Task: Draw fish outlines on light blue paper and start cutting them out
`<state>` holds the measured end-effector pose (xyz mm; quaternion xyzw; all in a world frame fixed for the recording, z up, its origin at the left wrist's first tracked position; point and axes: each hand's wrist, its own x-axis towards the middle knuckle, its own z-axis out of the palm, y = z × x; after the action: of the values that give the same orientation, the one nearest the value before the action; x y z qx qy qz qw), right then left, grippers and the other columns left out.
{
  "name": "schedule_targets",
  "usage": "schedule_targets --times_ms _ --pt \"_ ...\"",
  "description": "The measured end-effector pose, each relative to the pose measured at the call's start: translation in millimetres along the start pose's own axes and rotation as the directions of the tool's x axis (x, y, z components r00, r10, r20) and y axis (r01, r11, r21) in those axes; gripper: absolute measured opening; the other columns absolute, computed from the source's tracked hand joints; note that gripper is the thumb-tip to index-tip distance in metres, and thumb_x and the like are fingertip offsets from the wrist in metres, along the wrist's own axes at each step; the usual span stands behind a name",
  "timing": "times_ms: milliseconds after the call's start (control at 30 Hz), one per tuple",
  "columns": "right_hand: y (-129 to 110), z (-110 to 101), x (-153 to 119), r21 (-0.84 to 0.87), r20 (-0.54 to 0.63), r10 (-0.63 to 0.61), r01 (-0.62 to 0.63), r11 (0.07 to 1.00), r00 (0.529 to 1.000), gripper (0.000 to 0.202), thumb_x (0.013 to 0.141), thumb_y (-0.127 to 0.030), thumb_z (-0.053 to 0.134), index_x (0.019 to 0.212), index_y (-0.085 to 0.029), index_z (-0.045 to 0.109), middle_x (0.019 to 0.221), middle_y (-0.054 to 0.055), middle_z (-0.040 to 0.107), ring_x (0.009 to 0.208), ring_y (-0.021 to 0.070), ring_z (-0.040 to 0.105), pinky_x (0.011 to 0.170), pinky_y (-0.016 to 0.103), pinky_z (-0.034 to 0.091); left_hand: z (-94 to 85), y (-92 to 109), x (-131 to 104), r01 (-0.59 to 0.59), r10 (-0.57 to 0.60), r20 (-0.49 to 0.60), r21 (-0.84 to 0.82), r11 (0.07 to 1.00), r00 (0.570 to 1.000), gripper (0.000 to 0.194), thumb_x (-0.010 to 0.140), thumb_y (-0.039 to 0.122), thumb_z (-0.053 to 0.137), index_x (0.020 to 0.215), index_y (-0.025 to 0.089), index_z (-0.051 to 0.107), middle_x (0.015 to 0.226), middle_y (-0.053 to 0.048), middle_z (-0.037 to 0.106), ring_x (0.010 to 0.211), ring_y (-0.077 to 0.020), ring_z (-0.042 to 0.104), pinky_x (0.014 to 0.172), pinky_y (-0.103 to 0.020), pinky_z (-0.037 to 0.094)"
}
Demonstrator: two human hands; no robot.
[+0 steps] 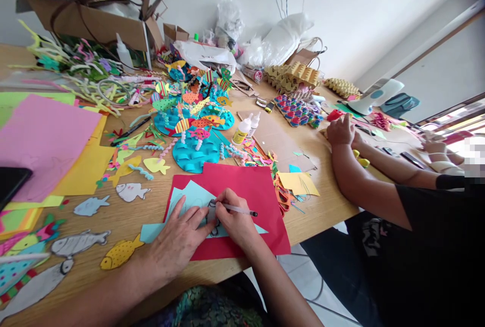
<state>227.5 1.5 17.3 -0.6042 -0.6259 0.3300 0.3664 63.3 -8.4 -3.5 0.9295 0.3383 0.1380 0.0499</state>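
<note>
Light wood table [329, 203], crowded — red sheet [242, 180] lies at the front edge, cut-out yellow fish [122, 252], grey fish [80, 242], blue fish [91, 206] and white fish [132, 192] left of it. Rippled blue disc [195, 156] sits just behind the sheet, coloured paper stack [53, 142] far left. Farther back — cardboard box [98, 22] stands left, painted egg cartons [295, 111] right of centre.

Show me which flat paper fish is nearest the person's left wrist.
The yellow paper fish with dark spots, its tail towards the left hand; the white paper fish, blue paper fish and grey paper fish lie farther off.
</note>
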Motion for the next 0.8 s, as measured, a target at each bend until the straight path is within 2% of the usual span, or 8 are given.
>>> schedule_targets --times_ms 133,267,567,800 --pt "-0.5 -0.1 -0.4 0.012 0.010 -0.013 0.013 1.000 1.000 0.007 0.069 -0.016 0.043 0.065 -0.019 0.047 0.053 -0.005 0.046 0.047 0.0093 0.041 0.046 0.018 0.029 2.0 0.1 -1.8 0.037 -0.036 0.044 -0.016 0.999 0.998 0.039 0.090 0.017 0.048 0.124 0.035 0.050 0.111 -0.003 0.055 0.103 -0.0198 0.049 0.107 -0.051 0.011" --pt "-1.4 -0.3 -1.1 0.036 0.023 -0.005 0.004 0.999 1.000 0.007 0.069 -0.014 0.043 0.066 -0.019 0.047 0.053 -0.005 0.046 0.047 0.0089 0.040 0.045 0.018 0.030 0.8 1.4 -2.5 0.045 -0.044 0.065 -0.007 0.999 0.997 0.041 0.090 0.018 0.047 0.127 0.036 0.048 0.110 -0.002 0.055 0.103 -0.0201 0.048 0.107 -0.052 0.012" --pt "-4.4 -0.8 -3.9 0.085 0.075 0.017 -0.024 0.996 0.997 0.013 0.067 -0.008 0.043 0.069 -0.019 0.050 0.053 -0.005 0.050 0.046 0.0085 0.044 0.044 0.016 0.032 -2.5 3.1 -1.7 0.049 -0.048 0.090 -0.006 0.999 0.995 0.041 0.091 0.013 0.043 0.126 0.033 0.049 0.104 -0.004 0.054 0.101 -0.0208 0.049 0.107 -0.053 0.017" --pt "-7.7 -1.8 -4.7 0.100 0.099 0.022 -0.031 0.995 0.995 0.011 0.065 -0.011 0.041 0.067 -0.020 0.048 0.054 -0.005 0.049 0.045 0.0088 0.043 0.044 0.017 0.032 -5.5 3.4 -2.6 0.042 -0.041 0.092 -0.010 0.999 0.995 0.041 0.090 0.011 0.042 0.125 0.031 0.050 0.100 -0.003 0.053 0.100 -0.0202 0.048 0.108 -0.050 0.018"
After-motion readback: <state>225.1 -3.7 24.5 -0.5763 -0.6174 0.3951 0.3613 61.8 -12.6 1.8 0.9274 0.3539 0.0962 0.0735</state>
